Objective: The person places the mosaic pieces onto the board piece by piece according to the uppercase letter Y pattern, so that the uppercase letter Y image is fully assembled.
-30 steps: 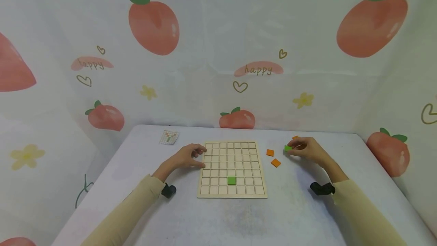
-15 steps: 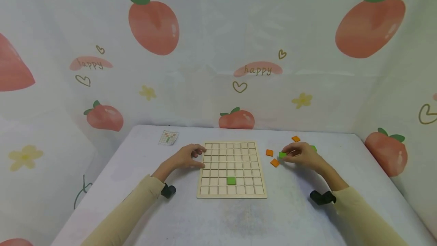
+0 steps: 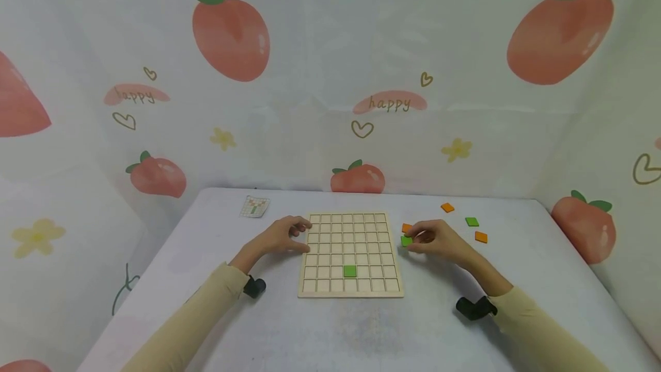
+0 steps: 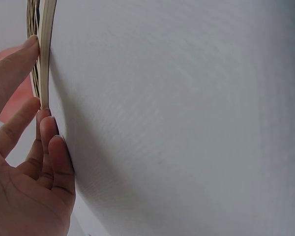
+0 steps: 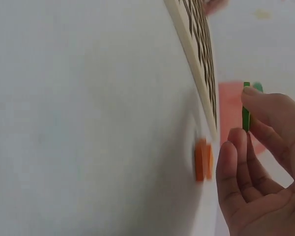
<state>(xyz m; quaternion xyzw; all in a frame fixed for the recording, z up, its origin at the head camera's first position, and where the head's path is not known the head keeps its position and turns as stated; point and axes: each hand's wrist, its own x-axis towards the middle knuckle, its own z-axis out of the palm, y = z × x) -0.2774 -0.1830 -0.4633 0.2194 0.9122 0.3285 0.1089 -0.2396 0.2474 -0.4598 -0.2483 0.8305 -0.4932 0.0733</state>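
A pale wooden grid board [image 3: 337, 295] lies mid-table, one green tile [image 3: 350, 271] in a cell of its second row from the front. My left hand [image 3: 281, 235] rests thumb and fingertips against the board's left edge; the left wrist view shows the fingers [image 4: 54, 147] touching its side. Just right of the board, my right hand [image 3: 439, 240] pinches a green tile [image 3: 406, 241] between thumb and fingers. The right wrist view shows that tile [image 5: 246, 107] edge-on, above the table. Behind the held tile is an orange tile [image 3: 406, 227], partly hidden.
To the right of my right hand lie an orange tile [image 3: 447, 207], a green tile [image 3: 472, 221] and another orange tile [image 3: 481, 237]. A small card with a coloured grid pattern [image 3: 255, 206] is at the back left. A patterned cloth hangs behind the table [image 3: 361, 337].
My right hand has moved left and slightly nearer with the green tile, up to the board's right edge. It uncovers tiles on the right. My left hand stays in place.
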